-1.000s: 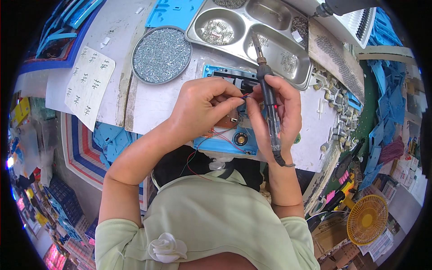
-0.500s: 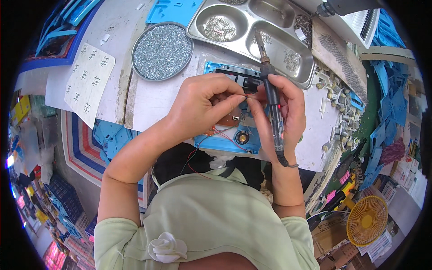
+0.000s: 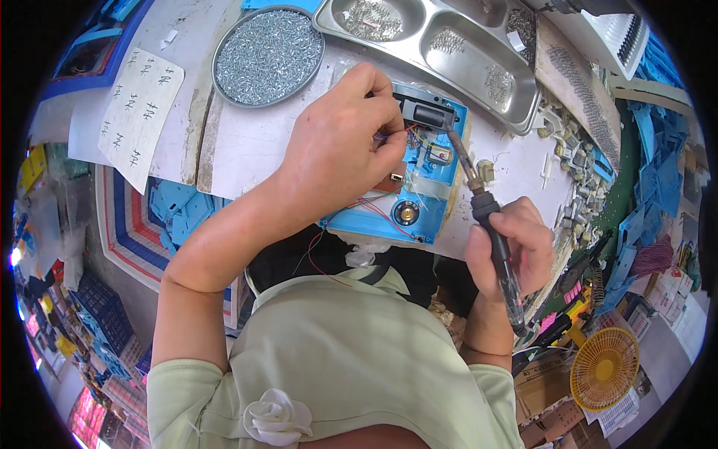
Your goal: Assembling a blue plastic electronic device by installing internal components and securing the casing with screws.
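A blue plastic casing lies before me. In it are a black cylindrical part, a small component with yellow wires, a brown circuit board and a round speaker. My left hand is closed over the casing's left side, its fingertips pinching a thin red wire. To the right, my right hand grips a soldering iron by its black handle. The iron's tip is close to the right end of the black cylinder; I cannot tell whether they touch.
A round tray of small screws stands at the back left. Behind the casing is a steel compartment tray with small metal parts. Small motor-like parts lie heaped at the right. A paper sheet lies on the left.
My right hand has come away from my left fingertips and moved right with the soldering iron, now held with its tip by the black cylinder. My left hand has moved slightly up, uncovering more casing.
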The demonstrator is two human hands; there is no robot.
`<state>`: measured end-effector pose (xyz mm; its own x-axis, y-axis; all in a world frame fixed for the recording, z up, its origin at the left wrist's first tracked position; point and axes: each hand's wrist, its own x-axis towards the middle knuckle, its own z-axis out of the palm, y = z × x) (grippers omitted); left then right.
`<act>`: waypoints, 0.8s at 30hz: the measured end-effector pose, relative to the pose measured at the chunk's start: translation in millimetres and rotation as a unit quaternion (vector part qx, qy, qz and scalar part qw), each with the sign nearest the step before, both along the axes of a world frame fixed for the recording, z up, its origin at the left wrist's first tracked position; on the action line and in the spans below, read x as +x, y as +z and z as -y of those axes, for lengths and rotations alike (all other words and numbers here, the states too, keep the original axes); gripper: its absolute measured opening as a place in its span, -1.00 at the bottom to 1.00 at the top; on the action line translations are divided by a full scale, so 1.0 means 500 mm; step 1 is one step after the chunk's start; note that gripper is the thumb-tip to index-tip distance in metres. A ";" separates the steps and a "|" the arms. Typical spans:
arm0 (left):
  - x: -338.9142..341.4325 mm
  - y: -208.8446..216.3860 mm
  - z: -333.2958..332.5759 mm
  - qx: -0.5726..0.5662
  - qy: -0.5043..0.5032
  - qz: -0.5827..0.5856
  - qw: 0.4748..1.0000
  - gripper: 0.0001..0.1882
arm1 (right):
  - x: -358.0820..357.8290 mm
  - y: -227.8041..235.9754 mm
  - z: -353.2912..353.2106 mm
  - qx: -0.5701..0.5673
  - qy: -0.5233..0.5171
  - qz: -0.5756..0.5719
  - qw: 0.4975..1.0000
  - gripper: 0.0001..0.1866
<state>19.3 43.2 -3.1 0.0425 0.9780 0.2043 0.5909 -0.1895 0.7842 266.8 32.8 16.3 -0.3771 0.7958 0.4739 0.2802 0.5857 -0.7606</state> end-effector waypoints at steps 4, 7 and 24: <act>0.000 0.001 -0.001 0.000 0.001 -0.001 1.000 -0.89 | -0.007 0.000 -0.006 0.012 0.027 0.028 0.999 -0.71; -0.002 -0.004 0.000 0.008 0.001 0.000 1.000 -0.89 | -0.013 0.004 -0.006 0.012 0.032 0.054 0.998 -0.71; -0.002 -0.004 -0.001 0.007 0.008 0.008 1.000 -0.90 | -0.026 -0.007 -0.018 0.038 0.035 0.069 0.996 -0.70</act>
